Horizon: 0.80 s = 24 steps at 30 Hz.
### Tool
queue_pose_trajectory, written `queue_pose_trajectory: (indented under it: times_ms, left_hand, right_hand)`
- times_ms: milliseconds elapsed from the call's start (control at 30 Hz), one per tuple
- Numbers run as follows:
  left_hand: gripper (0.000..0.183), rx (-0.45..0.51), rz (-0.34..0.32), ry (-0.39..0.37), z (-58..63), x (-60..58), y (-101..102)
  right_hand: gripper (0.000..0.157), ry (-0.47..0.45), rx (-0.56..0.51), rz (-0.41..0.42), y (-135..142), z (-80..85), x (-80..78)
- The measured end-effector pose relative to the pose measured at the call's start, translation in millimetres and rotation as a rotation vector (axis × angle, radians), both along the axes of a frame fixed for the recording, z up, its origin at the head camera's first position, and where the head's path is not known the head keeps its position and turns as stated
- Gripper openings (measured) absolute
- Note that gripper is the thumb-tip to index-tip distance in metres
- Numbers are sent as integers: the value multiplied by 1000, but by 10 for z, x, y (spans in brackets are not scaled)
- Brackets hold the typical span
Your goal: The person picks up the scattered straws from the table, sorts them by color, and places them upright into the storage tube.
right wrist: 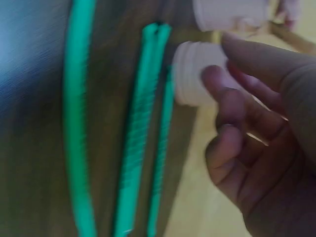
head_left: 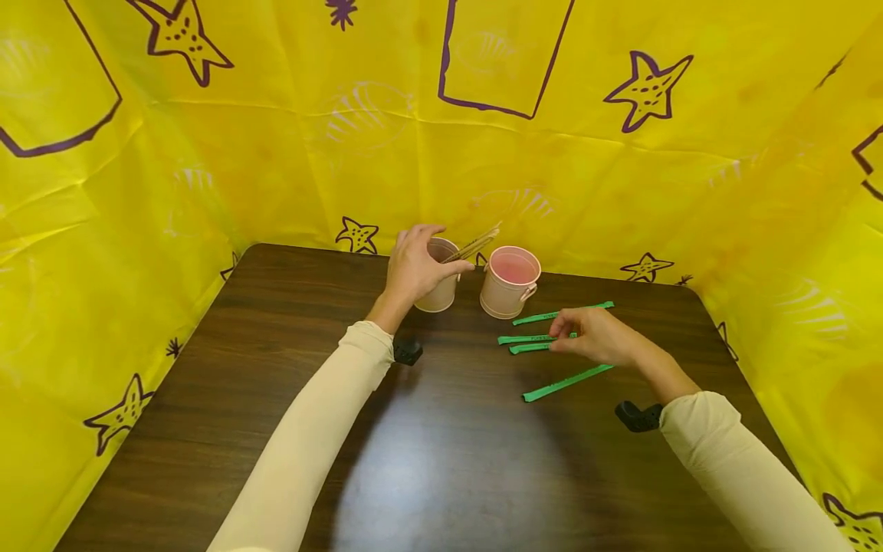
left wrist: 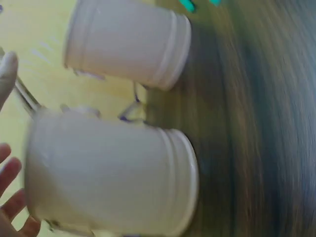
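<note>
My left hand (head_left: 414, 268) is over the mouth of the left pale pink bucket (head_left: 436, 297), its fingers spread and relaxed. Several thin tan wrapped sticks (head_left: 476, 244) lean out of that bucket toward the right, passing close by my thumb. In the left wrist view the fingertips (left wrist: 11, 173) are beside the rim and hold nothing. My right hand (head_left: 596, 335) hovers over several slim green wrapped sticks (head_left: 566, 383) lying on the table. Its fingers are loosely bent, with nothing between them in the right wrist view, and they partly hide the middle two green sticks.
A second pink bucket (head_left: 510, 284) stands right of the first, with a small handle on its side. Both are near the back edge of the dark wooden table (head_left: 207, 399). Yellow cloth (head_left: 276, 153) with starfish drawings hangs behind and at both sides.
</note>
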<state>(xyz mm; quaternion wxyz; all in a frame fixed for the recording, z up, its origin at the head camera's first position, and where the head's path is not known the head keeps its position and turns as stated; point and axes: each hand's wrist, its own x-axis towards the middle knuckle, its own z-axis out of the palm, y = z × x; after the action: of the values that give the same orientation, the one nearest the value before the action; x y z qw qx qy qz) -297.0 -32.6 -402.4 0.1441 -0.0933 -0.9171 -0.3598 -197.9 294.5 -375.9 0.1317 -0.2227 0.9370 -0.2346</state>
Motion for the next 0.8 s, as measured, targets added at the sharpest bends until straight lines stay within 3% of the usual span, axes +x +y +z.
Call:
queue_pose_trajectory:
  times_ms: [100,200,333,433,500,567,667,800]
  left_hand:
    - [84,136,-1,86,108,124,92]
    - [73,248,-46,204,213,274,219]
    - [56,364,-213,301,282,473,408]
    - [50,400,-395,249,279,575,563]
    - [48,378,-502,185,270,602,656]
    - [49,326,-569,125,259,599,738]
    - [53,226,-577,75,246,539,847]
    - [65,133,-505,-2,227,403,961]
  right_hand:
    - [23,-103,45,42,86,-158,24]
    - [26,-179,82,67,123,-292,40]
    - [28,-244,104,103,114,-423,55]
    - [27,-277,90,116,111,-484,68]
    - [27,-276,77,126,110,-515,71]
    - [26,-264,66,140,109,-541,71]
    - [23,-252,52,154,118,-579,68]
    - [18,-252,51,153,141,-626,77]
